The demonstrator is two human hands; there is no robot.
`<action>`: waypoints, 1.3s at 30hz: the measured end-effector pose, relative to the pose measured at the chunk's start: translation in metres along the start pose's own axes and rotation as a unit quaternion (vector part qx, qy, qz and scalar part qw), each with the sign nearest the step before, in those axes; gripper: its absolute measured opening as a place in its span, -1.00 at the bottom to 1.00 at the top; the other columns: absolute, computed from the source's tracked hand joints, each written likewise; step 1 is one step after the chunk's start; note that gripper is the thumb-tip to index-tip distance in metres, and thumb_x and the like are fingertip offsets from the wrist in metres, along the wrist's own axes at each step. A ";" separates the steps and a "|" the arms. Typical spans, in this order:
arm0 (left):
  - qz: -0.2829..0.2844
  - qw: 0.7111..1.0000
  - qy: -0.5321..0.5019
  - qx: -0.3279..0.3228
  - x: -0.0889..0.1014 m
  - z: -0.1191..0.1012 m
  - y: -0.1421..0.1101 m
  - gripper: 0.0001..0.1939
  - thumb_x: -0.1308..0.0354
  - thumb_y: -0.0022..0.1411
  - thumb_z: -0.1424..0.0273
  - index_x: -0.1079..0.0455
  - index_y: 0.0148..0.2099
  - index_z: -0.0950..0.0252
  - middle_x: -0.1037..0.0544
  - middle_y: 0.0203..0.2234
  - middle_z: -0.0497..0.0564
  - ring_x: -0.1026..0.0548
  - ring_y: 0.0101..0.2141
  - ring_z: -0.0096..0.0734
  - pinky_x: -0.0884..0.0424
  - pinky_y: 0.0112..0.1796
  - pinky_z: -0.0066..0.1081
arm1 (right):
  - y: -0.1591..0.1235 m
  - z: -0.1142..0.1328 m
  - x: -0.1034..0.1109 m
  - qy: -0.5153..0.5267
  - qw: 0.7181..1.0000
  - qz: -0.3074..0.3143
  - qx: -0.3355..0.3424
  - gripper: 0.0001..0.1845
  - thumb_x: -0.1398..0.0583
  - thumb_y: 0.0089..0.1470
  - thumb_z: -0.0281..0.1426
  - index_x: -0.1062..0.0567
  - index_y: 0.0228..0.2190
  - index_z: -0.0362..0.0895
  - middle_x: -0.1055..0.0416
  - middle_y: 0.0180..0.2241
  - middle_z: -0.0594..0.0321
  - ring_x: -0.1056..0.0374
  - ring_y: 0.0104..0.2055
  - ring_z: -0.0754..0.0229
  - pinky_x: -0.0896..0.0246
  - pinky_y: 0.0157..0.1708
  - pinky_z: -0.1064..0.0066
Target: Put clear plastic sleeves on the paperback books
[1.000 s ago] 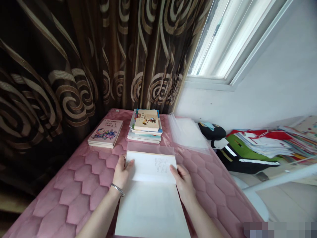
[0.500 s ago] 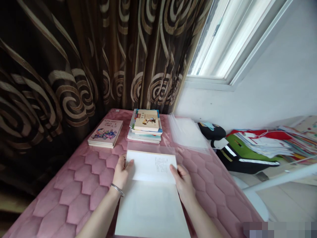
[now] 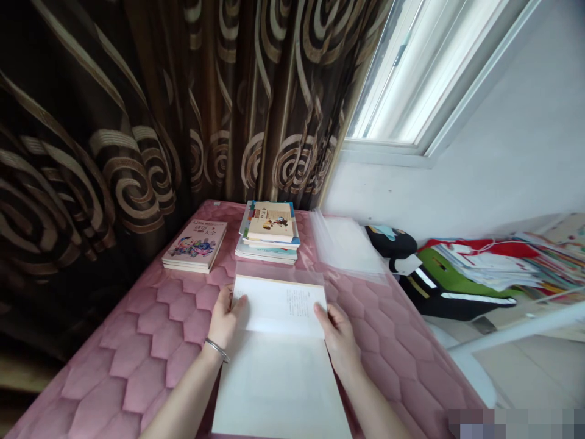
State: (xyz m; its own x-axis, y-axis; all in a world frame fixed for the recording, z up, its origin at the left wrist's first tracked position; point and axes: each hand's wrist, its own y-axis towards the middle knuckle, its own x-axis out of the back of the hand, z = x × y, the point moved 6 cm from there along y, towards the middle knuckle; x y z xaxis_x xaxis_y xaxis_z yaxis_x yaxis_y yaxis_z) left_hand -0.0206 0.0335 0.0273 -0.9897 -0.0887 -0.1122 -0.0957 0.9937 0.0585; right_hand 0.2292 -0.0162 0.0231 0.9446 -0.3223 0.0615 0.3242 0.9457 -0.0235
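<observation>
An open book (image 3: 278, 378) lies on the pink quilted surface in front of me, its far page printed with small columns of text and its near page blank. A clear plastic cover (image 3: 278, 272) shows past the book's far edge. My left hand (image 3: 228, 314), with a silver bangle at the wrist, grips the left edge of the far page, thumb on top. On the opposite edge my right hand (image 3: 336, 329) holds on the same way, thumb over the paper. The fingers under both edges are partly hidden.
Books with a cartoon cover (image 3: 194, 244) are stacked at the left, and another book pile (image 3: 269, 228) stands beyond the open book. Clear plastic sheets (image 3: 350, 244) lie at the right. Past the pink surface (image 3: 150, 329) are a black-and-green bag (image 3: 450, 280) and papers. A patterned curtain (image 3: 256, 110) hangs behind.
</observation>
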 end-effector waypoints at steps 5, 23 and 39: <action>0.000 1.000 0.004 -0.004 0.000 0.002 0.001 -0.64 -0.24 -0.03 0.19 -0.30 -0.22 0.26 -0.52 -0.37 -0.02 -0.47 -0.33 -0.36 -0.37 -0.23 -0.38 | 0.000 -0.002 -0.002 0.029 0.999 0.018 -0.007 -0.59 -0.24 -0.11 0.03 -0.42 -0.54 -0.08 -0.42 -0.53 0.30 -0.29 -0.48 0.17 -0.18 -0.50 0.42; -0.011 1.000 0.014 -0.017 0.001 -0.001 0.001 -0.62 -0.24 -0.02 0.16 -0.30 -0.21 0.25 -0.52 -0.34 -0.01 -0.46 -0.27 -0.32 -0.35 -0.21 -0.37 | -0.002 0.006 -0.002 0.020 1.000 0.009 0.002 -0.58 -0.25 -0.15 0.04 -0.52 -0.46 -0.06 -0.49 -0.49 0.27 -0.34 -0.44 0.12 -0.22 -0.49 0.40; -0.012 1.000 0.001 -0.019 0.001 0.001 0.000 -0.66 -0.23 -0.01 0.20 -0.28 -0.22 0.24 -0.51 -0.37 -0.03 -0.46 -0.30 -0.35 -0.36 -0.22 -0.37 | 0.001 -0.002 -0.002 0.013 1.000 0.018 0.011 -0.58 -0.23 -0.09 0.03 -0.44 -0.54 -0.08 -0.45 -0.53 0.28 -0.30 -0.47 0.16 -0.17 -0.51 0.42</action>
State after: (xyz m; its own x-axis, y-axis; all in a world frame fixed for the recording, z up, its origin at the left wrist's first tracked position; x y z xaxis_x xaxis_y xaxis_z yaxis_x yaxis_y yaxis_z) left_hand -0.0218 0.0339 0.0262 -0.9872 -0.1127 -0.1127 -0.1234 0.9880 0.0929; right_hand 0.2274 -0.0147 0.0212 0.9567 -0.2889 0.0353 0.2892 0.9573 -0.0032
